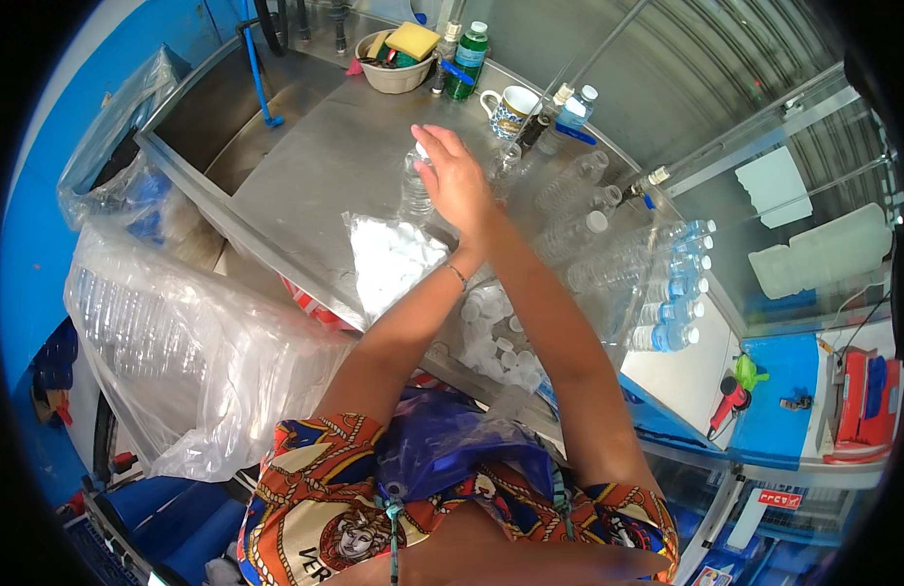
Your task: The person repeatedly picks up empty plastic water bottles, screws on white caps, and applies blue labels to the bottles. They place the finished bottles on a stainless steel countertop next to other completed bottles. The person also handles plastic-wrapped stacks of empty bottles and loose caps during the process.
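My forearms cross over a steel counter. My right hand (457, 186) is at the top of a clear plastic bottle (414, 193) with a white cap, its fingers stretched out and the thumb apart. The cap shows between thumb and fingers; whether they touch it is unclear. Behind the right wrist, my left hand is almost wholly hidden, with only the braceleted left wrist (459, 273) showing. A bag of white material (393, 256) lies below the bottle. Close to my right forearm are loose white caps (486, 308) in clear plastic and a clear bottle (506, 161).
Capped clear bottles (559, 234) stand on the right, beyond them a row of blue-labelled bottles (667, 313). At the back are a bowl with sponges (395, 76), a green bottle (469, 61) and a mug (512, 110). A large plastic bag of bottles (198, 352) sits left.
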### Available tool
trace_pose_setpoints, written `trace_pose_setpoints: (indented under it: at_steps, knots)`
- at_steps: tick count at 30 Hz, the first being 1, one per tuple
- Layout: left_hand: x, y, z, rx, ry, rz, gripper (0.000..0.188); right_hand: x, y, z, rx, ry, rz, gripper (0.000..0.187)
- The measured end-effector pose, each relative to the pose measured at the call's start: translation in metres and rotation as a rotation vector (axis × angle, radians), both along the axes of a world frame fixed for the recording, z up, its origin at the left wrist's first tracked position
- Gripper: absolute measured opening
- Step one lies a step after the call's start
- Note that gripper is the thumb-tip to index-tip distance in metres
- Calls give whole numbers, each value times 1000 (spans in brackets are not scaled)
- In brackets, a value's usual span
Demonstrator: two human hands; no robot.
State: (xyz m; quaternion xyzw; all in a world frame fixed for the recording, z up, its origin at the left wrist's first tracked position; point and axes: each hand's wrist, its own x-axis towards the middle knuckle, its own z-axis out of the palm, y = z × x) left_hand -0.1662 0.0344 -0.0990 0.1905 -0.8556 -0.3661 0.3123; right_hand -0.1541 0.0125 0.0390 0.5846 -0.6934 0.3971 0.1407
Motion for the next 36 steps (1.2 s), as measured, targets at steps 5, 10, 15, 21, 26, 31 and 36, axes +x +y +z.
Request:
trace_pose_setpoints:
  at_steps: [5, 10, 15, 21, 26, 31, 36]
  knots:
    - [8, -8, -4, -15, -158, 53, 57, 8, -8, -5, 14, 222, -74, 43]
    - [24, -18, 22, 4, -338, 16, 58, 3, 13, 0, -70, 405, -233, 55]
    - [86, -28, 70, 189, -364, -99, 57, -48, 48, -16, -133, -107, -413, 69]
    - [136, -86, 94, 171, -37, 286, 62, -87, 53, -31, -18, -303, -265, 65]
    - [116, -120, 78, 103, -106, 156, 86, -86, 55, -12, 82, -516, -219, 58]
    - [108, -121, 69, 215, -142, 55, 87, -86, 62, -30, 186, -1467, -6, 46]
    - [105, -120, 63, 274, -170, 10, 77, -70, 69, -85, -84, -2048, 87, 48]
